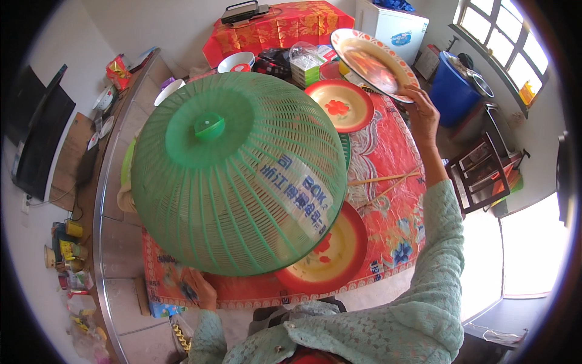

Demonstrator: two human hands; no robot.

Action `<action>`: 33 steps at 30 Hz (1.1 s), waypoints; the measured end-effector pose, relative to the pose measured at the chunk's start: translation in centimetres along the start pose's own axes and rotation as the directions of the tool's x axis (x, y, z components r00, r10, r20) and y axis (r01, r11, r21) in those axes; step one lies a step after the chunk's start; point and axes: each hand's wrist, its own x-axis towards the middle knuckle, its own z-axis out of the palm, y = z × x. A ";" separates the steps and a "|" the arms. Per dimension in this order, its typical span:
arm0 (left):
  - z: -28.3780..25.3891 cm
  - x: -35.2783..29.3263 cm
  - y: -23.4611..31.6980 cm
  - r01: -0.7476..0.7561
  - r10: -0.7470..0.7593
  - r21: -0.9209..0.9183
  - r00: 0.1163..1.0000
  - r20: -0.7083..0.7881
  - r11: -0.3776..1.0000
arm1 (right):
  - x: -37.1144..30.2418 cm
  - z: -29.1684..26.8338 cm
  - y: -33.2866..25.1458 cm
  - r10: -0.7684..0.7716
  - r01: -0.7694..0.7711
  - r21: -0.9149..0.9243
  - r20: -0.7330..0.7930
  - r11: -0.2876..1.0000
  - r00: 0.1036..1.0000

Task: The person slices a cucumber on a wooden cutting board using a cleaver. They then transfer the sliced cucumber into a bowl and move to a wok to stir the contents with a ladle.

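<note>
My right hand [424, 109] is raised at the table's far right, its fingers closed on the rim of a round tray [373, 65] with a patterned orange-and-white border. The tray is tilted above the table. A large green plastic mesh food cover [242, 151], dome-shaped with a knob on top, takes up the middle. Near the cover's front rim, my left hand [201, 290] rests on the patterned red tablecloth [394, 200] with nothing visible in it. The cover partly hides a red-rimmed enamel basin [345, 255]. A similar red-rimmed dish [339, 106] sits farther back.
Two wooden chopsticks [385, 181] lie right of the cover. White bowls [235, 62] and boxes [304, 68] stand at the back. A blue barrel [448, 91] and a dark wooden chair [485, 173] are to the right. A long ledge [112, 200] runs along the left.
</note>
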 end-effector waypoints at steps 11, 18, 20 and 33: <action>-1.3 4.0 8.6 0.140 -0.331 -0.868 0.943 -0.029 0.476 | -9.9 -9.7 -19.8 -0.137 0.144 -0.107 0.071 0.984 0.988; -2.7 3.3 7.5 0.142 -0.234 -0.914 0.971 0.053 0.381 | -15.1 -9.8 -28.9 -0.232 0.279 -0.157 0.264 0.947 0.936; -3.9 1.9 7.7 0.053 -0.167 -0.863 0.985 -0.037 0.502 | -15.7 -9.1 -30.4 -0.244 0.281 -0.082 0.312 0.956 0.918; -11.8 -6.6 15.1 0.494 -0.023 -0.794 0.844 0.536 -0.354 | -25.7 -5.4 -33.8 -0.457 0.348 0.305 0.456 0.886 0.764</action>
